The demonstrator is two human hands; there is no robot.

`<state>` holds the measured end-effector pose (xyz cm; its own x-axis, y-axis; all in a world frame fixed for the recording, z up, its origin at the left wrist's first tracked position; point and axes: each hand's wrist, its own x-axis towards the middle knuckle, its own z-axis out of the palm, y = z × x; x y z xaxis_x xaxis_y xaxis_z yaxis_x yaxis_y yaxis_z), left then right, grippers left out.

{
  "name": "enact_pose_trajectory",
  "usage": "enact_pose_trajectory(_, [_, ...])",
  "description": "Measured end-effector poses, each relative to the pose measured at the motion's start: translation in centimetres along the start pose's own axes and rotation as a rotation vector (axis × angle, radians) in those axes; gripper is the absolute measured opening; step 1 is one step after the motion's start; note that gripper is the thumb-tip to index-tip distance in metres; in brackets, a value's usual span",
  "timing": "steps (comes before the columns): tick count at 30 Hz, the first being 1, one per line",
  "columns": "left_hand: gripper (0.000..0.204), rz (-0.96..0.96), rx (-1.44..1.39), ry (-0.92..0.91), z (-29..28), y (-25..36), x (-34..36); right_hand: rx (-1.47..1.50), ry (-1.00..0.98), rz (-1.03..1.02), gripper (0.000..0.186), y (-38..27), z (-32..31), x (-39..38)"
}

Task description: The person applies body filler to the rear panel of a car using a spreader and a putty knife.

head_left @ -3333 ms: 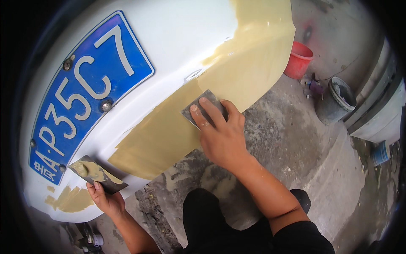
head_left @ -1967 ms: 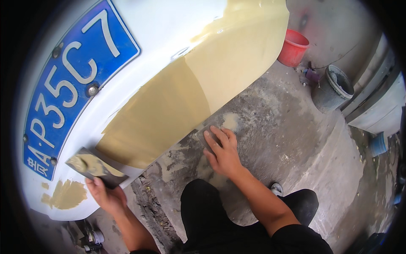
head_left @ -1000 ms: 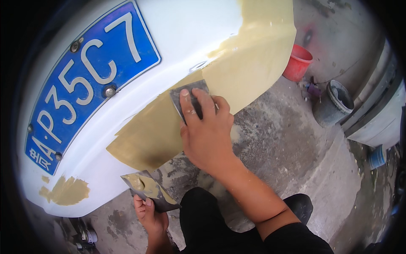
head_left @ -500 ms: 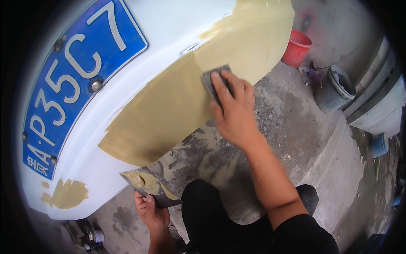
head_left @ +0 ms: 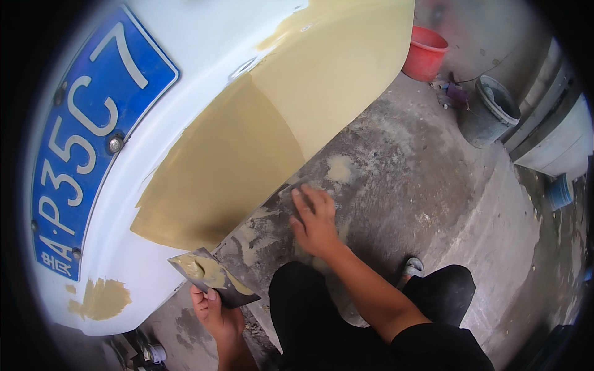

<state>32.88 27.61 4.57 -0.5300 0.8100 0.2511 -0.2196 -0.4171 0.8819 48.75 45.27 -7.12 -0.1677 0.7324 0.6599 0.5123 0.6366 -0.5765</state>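
Observation:
A white car bumper (head_left: 105, 247) bears a wide tan coat of body filler (head_left: 213, 154), darker on its left part and paler toward the right end. My left hand (head_left: 218, 314) grips the lower edge of a dark flat putty plate (head_left: 238, 293), thumb on top. A wet lump of filler (head_left: 213, 273) lies on that plate, close below the bumper's lower edge. My right hand (head_left: 317, 219) is closed on a grey putty spreader (head_left: 289, 190), just outside the bumper's lower edge. The spreader is partly hidden by the fingers and blends with the floor behind.
A blue licence plate (head_left: 102, 117) is bolted to the bumper, with a small filler patch (head_left: 108, 300) below it. Far right stand a red bucket (head_left: 427, 52), a dark grey bucket (head_left: 489, 114) and a blue container (head_left: 560, 191). The concrete floor (head_left: 402, 167) is stained.
My right hand has moved with the spreader from the coated panel down past its lower edge. The darker filler area now reaches further right along that edge. My left hand still holds the plate.

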Motion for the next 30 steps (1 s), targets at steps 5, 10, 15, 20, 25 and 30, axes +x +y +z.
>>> enact_pose_trajectory(5, [0.029, -0.029, -0.030, -0.055, -0.7, -0.8, 0.2, 0.095, 0.180, 0.238, 0.059, 1.1, -3.6, 4.0])
enact_pose_trajectory(10, [0.033, -0.046, -0.040, -0.056, 0.1, -1.6, 0.6, 0.121, 0.038, 0.175, 0.056, -1.7, -1.4, 2.6])
enact_pose_trajectory(15, [0.033, -0.088, -0.112, -0.052, 1.7, -2.6, 0.9, 0.522, -0.200, 0.205, 0.054, -3.6, -3.6, 0.0])
enact_pose_trajectory(20, [0.029, -0.060, -0.216, -0.063, 6.8, -3.1, 1.5, 1.067, -0.461, 0.180, 0.050, -5.2, -12.9, 1.8])
enact_pose_trajectory(25, [0.033, 0.075, -0.242, -0.081, 8.9, -2.1, 2.4, 0.458, -0.398, 0.055, 0.043, -4.9, -16.1, 2.9])
enact_pose_trajectory(30, [0.034, 0.084, -0.135, -0.024, 9.4, -2.0, 2.2, 0.016, -0.246, -0.191, 0.043, -8.8, -18.3, 6.8])
